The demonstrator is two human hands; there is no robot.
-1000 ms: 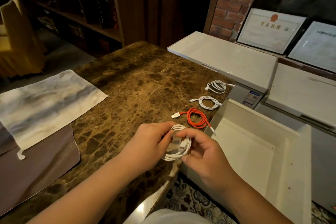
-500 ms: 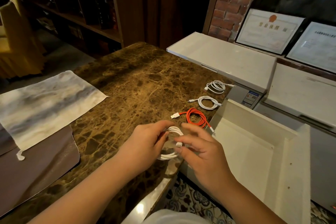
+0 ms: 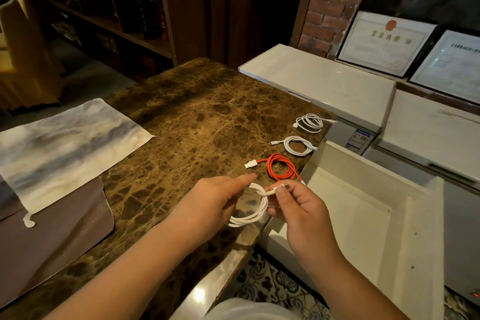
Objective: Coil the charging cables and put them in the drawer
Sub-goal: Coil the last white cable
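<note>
- The brown marbled surface [image 3: 197, 132] carries three coiled cables along its right edge.
- The white drawer [image 3: 405, 241] stands open beside it.
- The left hand [image 3: 210, 202] grips the white cable coil [image 3: 255, 212] above the surface's edge.
- The right hand [image 3: 298, 210] pinches the coil's plug end.
- The orange cable [image 3: 281, 170] lies nearest the hands.

The left hand [image 3: 210, 200] is covering the left side of the coiled white charging cable [image 3: 255, 212], so its loops are vanishing under the palm. The right hand [image 3: 298, 212] is hiding part of the cable's plug end behind thumb and fingertips. The orange braided cable [image 3: 281, 170] is losing its far plug behind the right fingers. The open white drawer [image 3: 426, 236] is running off the bottom edge. Text on the framed certificates [image 3: 384, 43] is too small to read.
</note>
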